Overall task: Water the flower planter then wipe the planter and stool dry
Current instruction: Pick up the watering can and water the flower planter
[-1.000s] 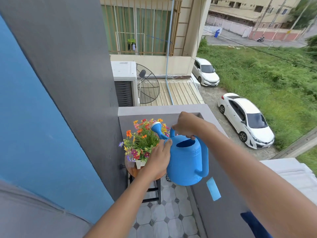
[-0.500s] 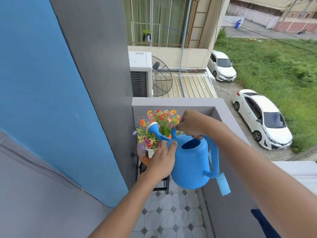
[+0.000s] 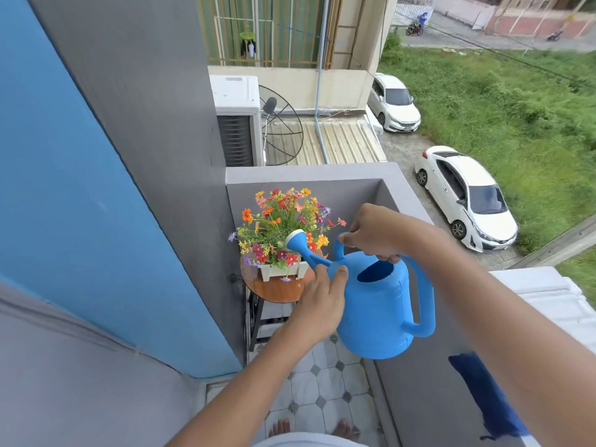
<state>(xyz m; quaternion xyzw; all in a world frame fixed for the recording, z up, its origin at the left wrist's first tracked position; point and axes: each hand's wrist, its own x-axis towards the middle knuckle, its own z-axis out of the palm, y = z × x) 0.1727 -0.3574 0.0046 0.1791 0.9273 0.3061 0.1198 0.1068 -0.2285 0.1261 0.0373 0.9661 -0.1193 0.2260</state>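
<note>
A blue watering can (image 3: 377,311) hangs in front of me over the balcony floor. My right hand (image 3: 374,233) grips its top handle. My left hand (image 3: 322,295) presses against the can's side at the base of the spout. The spout's white-tipped rose (image 3: 295,238) points into the colourful flowers (image 3: 283,221). The flowers stand in a small white planter (image 3: 282,271) on a round wooden stool (image 3: 274,288) in the balcony corner.
A grey parapet wall (image 3: 403,201) runs along the right and far side, with a dark blue cloth (image 3: 483,395) draped over it near my right arm. A blue and grey wall closes the left. Tiled floor (image 3: 322,388) and my bare feet lie below.
My view has dropped and shifted, so the stool top and planter now show. The can has tilted a little further towards the flowers, with both hands still on it.
</note>
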